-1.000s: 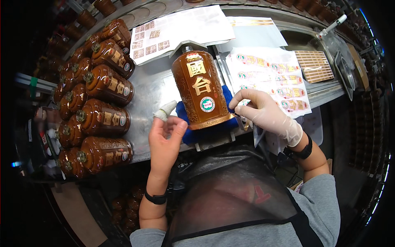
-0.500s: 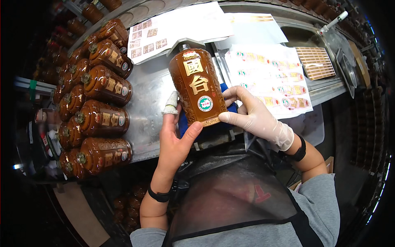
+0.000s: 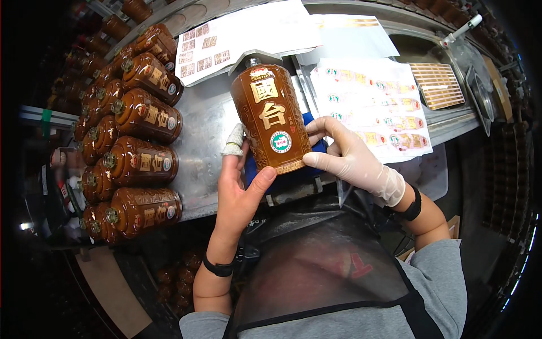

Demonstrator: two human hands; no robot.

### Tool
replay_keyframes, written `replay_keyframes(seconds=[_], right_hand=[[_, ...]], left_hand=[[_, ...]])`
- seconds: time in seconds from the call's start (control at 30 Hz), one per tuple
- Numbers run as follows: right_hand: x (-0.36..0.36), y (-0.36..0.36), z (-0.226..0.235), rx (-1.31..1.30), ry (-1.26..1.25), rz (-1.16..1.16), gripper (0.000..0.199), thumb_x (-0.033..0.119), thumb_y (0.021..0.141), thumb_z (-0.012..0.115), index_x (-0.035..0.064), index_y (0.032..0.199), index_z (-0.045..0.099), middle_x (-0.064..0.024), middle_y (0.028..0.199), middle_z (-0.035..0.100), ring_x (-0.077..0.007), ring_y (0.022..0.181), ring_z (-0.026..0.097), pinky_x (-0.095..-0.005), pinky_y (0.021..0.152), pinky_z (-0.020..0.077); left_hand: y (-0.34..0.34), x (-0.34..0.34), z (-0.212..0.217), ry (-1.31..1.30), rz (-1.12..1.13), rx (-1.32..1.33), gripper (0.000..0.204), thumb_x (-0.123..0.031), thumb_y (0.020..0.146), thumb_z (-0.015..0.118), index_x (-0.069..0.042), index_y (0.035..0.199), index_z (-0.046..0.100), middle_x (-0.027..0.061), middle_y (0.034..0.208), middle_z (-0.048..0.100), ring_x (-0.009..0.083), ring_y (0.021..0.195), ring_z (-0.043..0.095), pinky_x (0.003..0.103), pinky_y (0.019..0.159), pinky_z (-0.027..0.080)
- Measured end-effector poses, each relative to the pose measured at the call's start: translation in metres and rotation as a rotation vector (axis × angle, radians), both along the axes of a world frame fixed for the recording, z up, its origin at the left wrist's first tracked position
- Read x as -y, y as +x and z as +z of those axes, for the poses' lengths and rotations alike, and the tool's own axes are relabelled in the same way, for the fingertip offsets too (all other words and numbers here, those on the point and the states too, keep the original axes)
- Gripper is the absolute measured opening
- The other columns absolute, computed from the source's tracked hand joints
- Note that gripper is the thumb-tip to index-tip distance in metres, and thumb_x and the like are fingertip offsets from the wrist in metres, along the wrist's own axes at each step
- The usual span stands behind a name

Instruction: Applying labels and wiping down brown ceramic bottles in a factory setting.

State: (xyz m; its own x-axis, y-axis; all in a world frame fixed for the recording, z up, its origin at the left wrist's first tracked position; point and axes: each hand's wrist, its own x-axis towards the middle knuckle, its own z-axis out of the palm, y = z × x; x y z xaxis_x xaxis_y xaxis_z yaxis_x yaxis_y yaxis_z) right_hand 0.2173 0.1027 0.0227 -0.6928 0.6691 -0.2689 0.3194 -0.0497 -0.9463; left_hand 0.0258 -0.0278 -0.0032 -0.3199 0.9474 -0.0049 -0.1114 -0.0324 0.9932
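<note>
While a person in a dark apron [image 3: 316, 271] and grey sleeves [image 3: 437, 282] is working at a metal surface [image 3: 197, 135], both hands are gripping a brown bottle [image 3: 272, 117] near its base. The bare left hand [image 3: 240, 195] is clasping the bottle's lower left, its thumb resting on the front corner and a white finger cover [image 3: 234, 141] sheathing one finger alongside. The right hand [image 3: 353, 161], wearing a pale glove, is clasping the lower right, its thumb lying against the opposite corner. The bottle is lying over a blue pad [image 3: 319, 146], its neck pointing away from the person toward a silver bracket [image 3: 268, 55]; whether its base is touching the pad is staying hidden from view. Gold characters are running down its front above a round green-and-white label [image 3: 280, 142]. Left of the bottle, matching bottles [image 3: 144, 161] are lying in rows, necks pointing left. Beyond the bottle, a printed sheet [image 3: 248, 37] is showing small brown squares. Right of the bottle, a label sheet [image 3: 367, 107] is lying near a brown-striped sheet [image 3: 437, 85], which is sitting farther out.
</note>
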Motion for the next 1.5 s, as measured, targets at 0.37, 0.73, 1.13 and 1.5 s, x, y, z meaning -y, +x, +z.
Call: replay_keyframes(seconds=[0.37,0.73,1.13,1.5], right_hand=[[0.0,-0.0011,0.0019,0.027,0.028,0.025,0.054,0.031,0.082,0.082,0.0023,0.118,0.055,-0.0039,0.097,0.066,-0.0023,0.061,0.045,-0.0204,0.056,0.0418],[0.0014,-0.0005,-0.0047,0.012,0.022,0.02,0.053,0.024,0.084,0.078,0.0031,0.125,0.052,-0.0021,0.106,0.061,0.0011,0.055,0.04,-0.016,0.05,0.0344],[0.003,-0.0023,-0.001,0.045,0.031,0.029,0.054,0.025,0.084,0.078,0.0043,0.125,0.051,-0.0018,0.107,0.06,0.0013,0.055,0.037,-0.0162,0.049,0.0332],[0.0026,-0.0025,0.001,0.034,0.031,0.012,0.055,0.034,0.082,0.08,0.0034,0.12,0.053,-0.0039,0.097,0.065,-0.0021,0.059,0.044,-0.0197,0.055,0.0409]], left_hand=[[-0.0023,0.0,-0.0027,0.007,-0.023,-0.03,0.088,-0.019,0.087,0.075,0.008,0.151,0.022,0.0223,0.152,0.035,0.0299,0.144,0.031,0.041,0.119,0.021],[-0.0008,0.0007,-0.0032,-0.004,-0.002,-0.028,0.083,-0.018,0.089,0.073,0.008,0.151,0.024,0.0227,0.152,0.036,0.0298,0.144,0.032,0.041,0.118,0.022],[-0.0014,0.0016,-0.0026,-0.018,0.0,-0.018,0.081,-0.019,0.09,0.073,0.008,0.15,0.025,0.0227,0.151,0.037,0.0296,0.143,0.032,0.041,0.118,0.023],[-0.0016,0.002,-0.0034,-0.008,-0.009,-0.009,0.081,-0.018,0.09,0.072,0.007,0.15,0.024,0.0223,0.152,0.035,0.0291,0.144,0.032,0.041,0.118,0.023]])
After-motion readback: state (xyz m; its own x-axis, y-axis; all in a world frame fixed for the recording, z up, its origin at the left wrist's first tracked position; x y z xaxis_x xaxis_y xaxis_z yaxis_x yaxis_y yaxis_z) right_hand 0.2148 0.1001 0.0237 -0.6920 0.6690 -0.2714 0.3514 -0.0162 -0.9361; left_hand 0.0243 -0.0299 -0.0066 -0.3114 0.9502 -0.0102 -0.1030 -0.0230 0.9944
